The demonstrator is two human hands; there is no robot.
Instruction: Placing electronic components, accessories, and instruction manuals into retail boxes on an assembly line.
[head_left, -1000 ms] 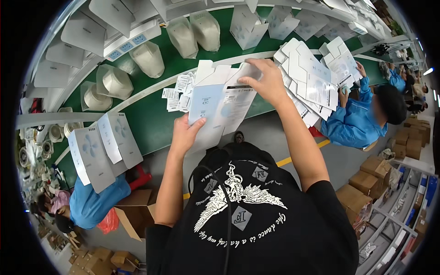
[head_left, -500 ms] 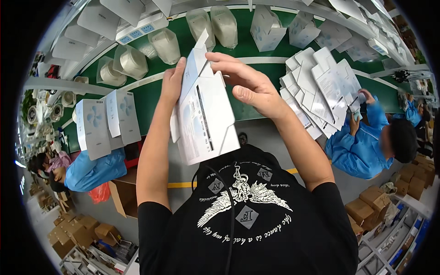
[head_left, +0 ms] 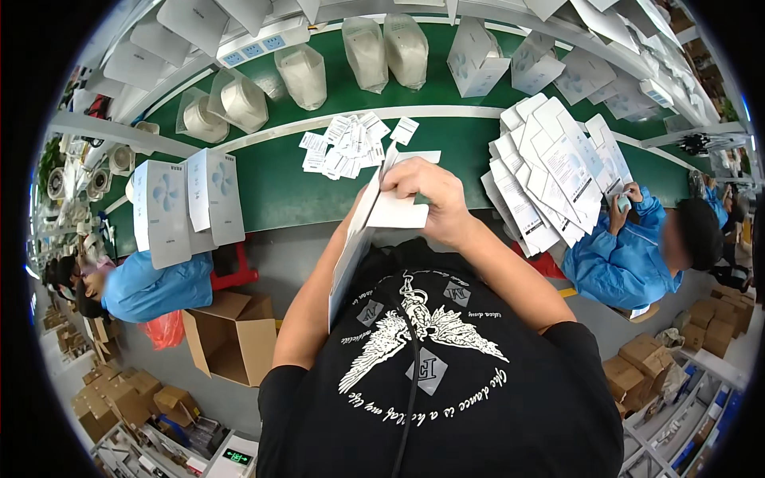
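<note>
A white carton with pale blue panels stands nearly edge-on in front of my chest, its end flaps folded out. My right hand grips it from the right, with fingers curled over the upper flap. My left hand supports its left side; the carton hides most of those fingers. Just beyond the carton, a loose heap of small white printed slips lies on the green bench. One slip sits apart, right of the heap.
A pile of flat cartons leans on the bench at right, beside a co-worker in blue. Standing cartons are at left. Bagged white items line the back. An open brown box stands on the floor, left.
The carton has turned from showing its broad printed face to nearly edge-on and come lower. My right hand has closed on its flap. The slips behind it have come into view.
</note>
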